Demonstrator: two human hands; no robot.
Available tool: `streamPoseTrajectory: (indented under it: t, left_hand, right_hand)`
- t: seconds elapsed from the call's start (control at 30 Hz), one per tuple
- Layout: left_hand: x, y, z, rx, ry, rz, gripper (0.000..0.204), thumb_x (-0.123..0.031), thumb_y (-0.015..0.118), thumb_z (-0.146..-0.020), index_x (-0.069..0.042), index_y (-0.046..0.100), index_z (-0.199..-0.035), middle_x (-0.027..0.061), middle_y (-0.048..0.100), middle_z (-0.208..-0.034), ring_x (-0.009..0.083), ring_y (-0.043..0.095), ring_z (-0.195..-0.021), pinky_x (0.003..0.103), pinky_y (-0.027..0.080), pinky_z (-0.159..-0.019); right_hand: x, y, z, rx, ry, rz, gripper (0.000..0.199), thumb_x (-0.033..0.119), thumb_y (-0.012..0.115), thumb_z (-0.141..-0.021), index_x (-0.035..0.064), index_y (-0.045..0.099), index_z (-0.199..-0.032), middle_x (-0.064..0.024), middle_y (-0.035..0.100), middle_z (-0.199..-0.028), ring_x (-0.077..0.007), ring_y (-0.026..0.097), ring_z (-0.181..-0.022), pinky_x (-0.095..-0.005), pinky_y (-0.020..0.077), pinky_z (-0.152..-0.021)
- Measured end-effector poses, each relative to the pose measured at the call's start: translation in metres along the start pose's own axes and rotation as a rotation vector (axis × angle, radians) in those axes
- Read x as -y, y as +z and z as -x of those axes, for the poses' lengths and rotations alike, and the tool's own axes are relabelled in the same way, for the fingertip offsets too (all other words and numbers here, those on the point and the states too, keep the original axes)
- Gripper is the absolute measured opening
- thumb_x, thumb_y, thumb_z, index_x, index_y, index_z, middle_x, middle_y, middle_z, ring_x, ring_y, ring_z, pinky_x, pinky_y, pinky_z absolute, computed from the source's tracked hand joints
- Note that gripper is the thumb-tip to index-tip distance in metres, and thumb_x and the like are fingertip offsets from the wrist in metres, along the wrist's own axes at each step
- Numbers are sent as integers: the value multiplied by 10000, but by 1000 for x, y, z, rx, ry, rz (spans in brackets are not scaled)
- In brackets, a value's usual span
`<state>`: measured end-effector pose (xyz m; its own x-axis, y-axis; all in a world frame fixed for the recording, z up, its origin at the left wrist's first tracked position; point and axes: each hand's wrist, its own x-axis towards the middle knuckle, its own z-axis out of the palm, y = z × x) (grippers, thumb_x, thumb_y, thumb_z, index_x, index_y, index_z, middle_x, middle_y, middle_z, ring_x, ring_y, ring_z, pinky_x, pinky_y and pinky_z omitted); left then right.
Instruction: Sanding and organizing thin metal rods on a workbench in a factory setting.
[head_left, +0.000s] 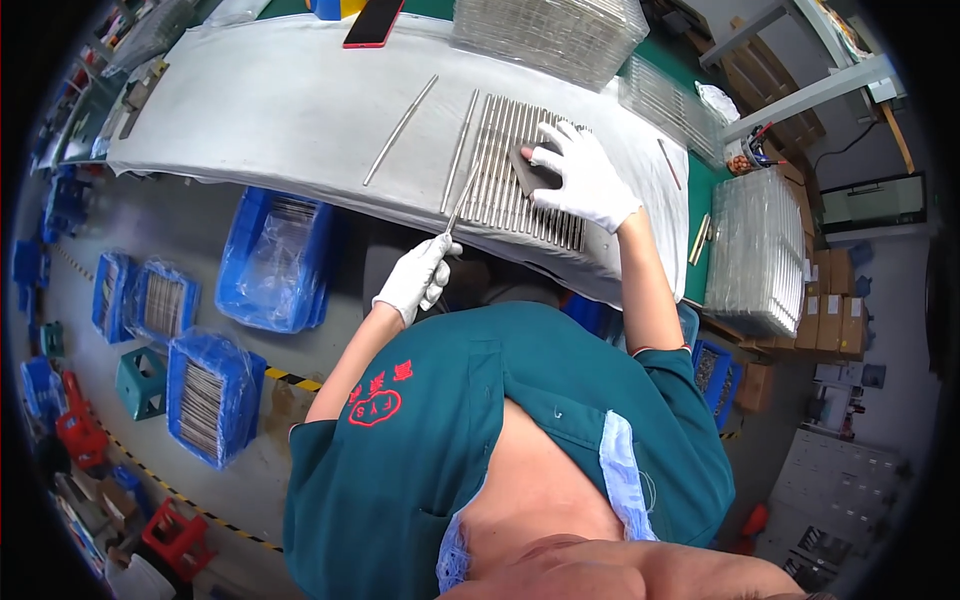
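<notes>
My left hand (418,276), in a white glove, is closed around the lower end of a metal rod (459,208), which slants up from my fist at the near edge of the white cloth (270,90). The rod is slim, straight and silvery, with a dull shine. My right hand (588,182), gloved too, grips a dark grey block (536,180) over the row of rods (492,205), laid side by side like silver bars. 2 similar loose rods (401,130) lie to the row's left.
</notes>
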<state>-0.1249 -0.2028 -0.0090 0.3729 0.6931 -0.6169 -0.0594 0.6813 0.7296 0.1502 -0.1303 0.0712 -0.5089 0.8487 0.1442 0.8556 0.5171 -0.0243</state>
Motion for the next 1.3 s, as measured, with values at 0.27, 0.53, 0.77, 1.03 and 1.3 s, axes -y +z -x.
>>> streamPoseTrajectory:
  t: [0.27, 0.53, 0.77, 1.03, 1.3]
  left_hand:
    - [7, -10, 2, 9, 0, 15, 371, -413, 511, -996, -70, 644, -1047, -46, 476, -591, 20, 300, -386, 203, 204, -349]
    - [8, -17, -3, 46, -10, 51, 336, -350, 538, -991, -122, 626, -1221, -56, 464, -590, 14, 272, -391, 195, 185, -360]
    - [4, -14, 0, -14, 75, 45, 388, -233, 572, -981, -137, 575, -1357, -76, 599, -848, -7, 378, -545, 169, 262, -445]
    - [16, -16, -7, -12, 145, 81, 356, -199, 592, -965, -106, 615, -1308, -45, 666, -908, 18, 401, -583, 181, 332, -512]
    - [13, -18, -4, -85, 250, -189, 371, -212, 599, -954, -119, 614, -1313, -39, 688, -921, 32, 433, -606, 187, 387, -565]
  right_hand:
    - [14, 5, 10, 4, 261, 37, 767, 525, 721, -727, 103, 563, -1349, -321, 393, -1422, -448, 427, -1287, -458, 354, -1085]
    - [7, 4, 24, -52, 410, -197, 724, 504, 748, -691, 175, 602, -1320, -295, 464, -1370, -422, 535, -1181, -429, 435, -1029]
    - [63, -9, -18, -155, 137, -136, 445, 349, 753, -682, 279, 717, -1121, -253, 480, -1349, -387, 522, -1127, -442, 397, -989]
    - [55, -10, 7, -156, 137, -105, 459, 320, 794, -642, 299, 725, -1095, -247, 518, -1320, -348, 491, -1242, -458, 365, -995]
    - [55, -10, 13, -156, 181, -115, 466, 320, 787, -644, 280, 728, -1105, -245, 536, -1301, -384, 522, -1187, -458, 399, -1009]
